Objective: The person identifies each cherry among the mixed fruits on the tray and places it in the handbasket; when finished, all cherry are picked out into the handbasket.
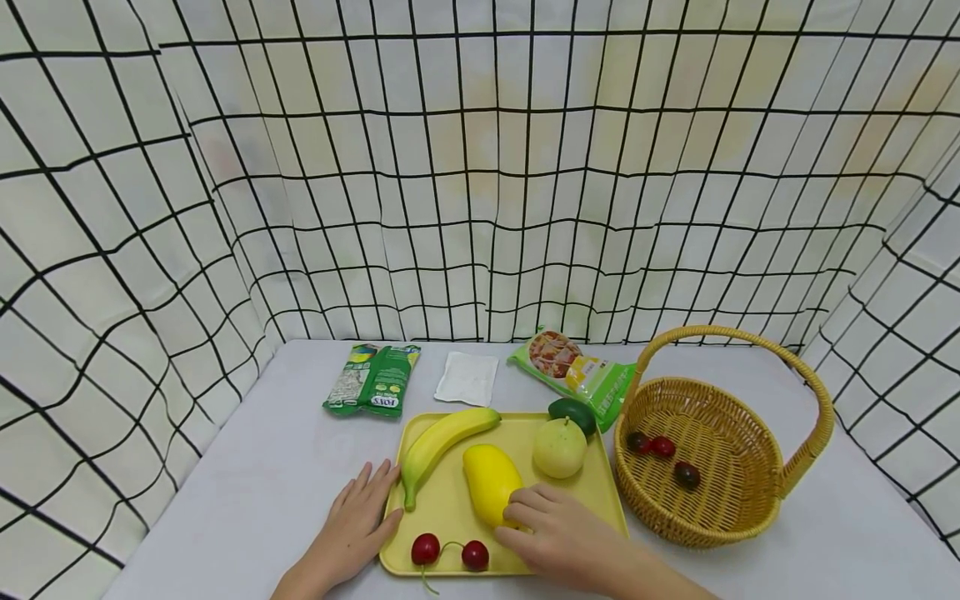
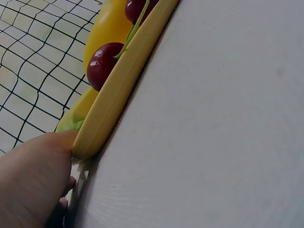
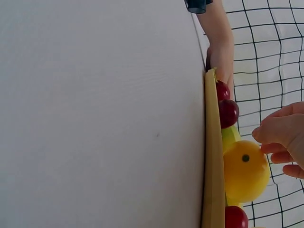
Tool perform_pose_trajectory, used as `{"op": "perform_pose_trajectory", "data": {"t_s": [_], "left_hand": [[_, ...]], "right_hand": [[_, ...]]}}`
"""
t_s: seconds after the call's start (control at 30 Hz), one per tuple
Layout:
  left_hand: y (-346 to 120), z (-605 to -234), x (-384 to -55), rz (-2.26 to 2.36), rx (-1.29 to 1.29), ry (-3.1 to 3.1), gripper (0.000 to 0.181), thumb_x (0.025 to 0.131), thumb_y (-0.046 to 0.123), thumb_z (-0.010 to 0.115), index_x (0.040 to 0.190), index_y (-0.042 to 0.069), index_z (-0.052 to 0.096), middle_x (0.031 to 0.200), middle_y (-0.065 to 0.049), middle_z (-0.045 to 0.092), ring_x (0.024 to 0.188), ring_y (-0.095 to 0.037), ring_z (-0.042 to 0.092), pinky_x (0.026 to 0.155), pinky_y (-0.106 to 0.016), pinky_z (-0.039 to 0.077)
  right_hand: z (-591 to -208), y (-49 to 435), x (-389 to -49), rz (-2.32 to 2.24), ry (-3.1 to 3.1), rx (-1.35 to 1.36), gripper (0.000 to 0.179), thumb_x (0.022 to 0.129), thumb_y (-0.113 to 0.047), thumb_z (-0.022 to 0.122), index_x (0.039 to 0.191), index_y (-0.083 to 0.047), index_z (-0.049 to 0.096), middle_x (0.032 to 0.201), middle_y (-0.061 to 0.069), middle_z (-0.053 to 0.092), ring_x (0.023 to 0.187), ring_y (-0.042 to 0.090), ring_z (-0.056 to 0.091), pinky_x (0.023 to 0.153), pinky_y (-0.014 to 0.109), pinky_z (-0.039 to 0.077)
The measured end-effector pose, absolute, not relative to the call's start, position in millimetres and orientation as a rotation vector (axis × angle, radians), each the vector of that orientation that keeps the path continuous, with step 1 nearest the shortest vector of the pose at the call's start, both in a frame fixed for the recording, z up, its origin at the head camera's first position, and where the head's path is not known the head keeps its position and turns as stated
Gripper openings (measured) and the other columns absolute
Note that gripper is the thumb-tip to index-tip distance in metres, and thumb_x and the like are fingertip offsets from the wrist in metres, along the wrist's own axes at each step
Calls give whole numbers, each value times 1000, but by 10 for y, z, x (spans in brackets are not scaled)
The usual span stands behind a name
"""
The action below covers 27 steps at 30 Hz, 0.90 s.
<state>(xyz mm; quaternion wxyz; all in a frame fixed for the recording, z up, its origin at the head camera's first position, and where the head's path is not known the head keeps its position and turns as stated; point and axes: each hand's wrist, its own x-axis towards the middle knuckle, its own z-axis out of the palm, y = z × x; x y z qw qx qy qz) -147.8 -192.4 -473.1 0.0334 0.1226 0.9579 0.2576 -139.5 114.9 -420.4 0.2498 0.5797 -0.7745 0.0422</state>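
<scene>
My left hand lies with straight fingers along the left edge of a yellow tray, its thumb at the rim. Over the lower end of a yellow mango is my right hand, fingers loosely bent; in the right wrist view the fingertips are right above the mango. A banana lies at the tray's left, a pair of stemmed cherries at its front edge, and a round pale-green fruit at the back right. Another red fruit shows beside the mango in the right wrist view.
A dark green oval fruit lies at the tray's back right corner. A wicker basket with several dark red fruits stands at right. Behind the tray are a green packet, a white packet and a green food bag.
</scene>
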Motion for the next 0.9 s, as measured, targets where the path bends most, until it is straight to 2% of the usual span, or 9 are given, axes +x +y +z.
{"op": "perform_pose_trajectory", "data": {"t_s": [0.3,0.47,0.7,0.8,0.9], "left_hand": [[-1922,-4742,-1479,780,377,2950,62,94,42,46,143,7,30,148,-16,25,136,-38,10,105,-58,8],[-1923,-4745,-1482,775,378,2951,62,94,41,47,143,7,30,148,-15,25,137,-37,10,106,-57,8],[-1924,-4737,-1478,786,376,2946,62,94,41,46,143,7,29,148,-15,25,137,-37,9,106,-57,8],[-1924,-4733,-1476,786,375,2945,62,94,41,46,144,7,29,148,-15,25,137,-37,9,106,-57,8],[-1923,-4732,-1475,787,374,2945,62,94,41,46,144,8,29,148,-15,24,137,-37,9,106,-57,8]], "right_hand": [[-4215,1071,-1360,101,-2165,1632,25,81,-17,68,105,-21,62,100,-6,58,96,10,48,89,22,40],[-4221,1056,-1364,109,-2101,1639,20,83,-17,65,102,-21,61,97,-5,56,93,12,48,84,22,41],[-4228,1024,-1348,94,-2095,1668,10,90,-20,54,99,-20,59,93,-5,53,91,12,46,79,22,40],[-4235,1002,-1327,116,-2129,1687,6,92,-24,54,96,-20,57,90,-7,51,89,10,45,78,20,38],[-4248,979,-1308,144,-2176,1715,10,91,-29,56,97,-21,55,89,-8,48,89,9,42,79,19,36]]}}
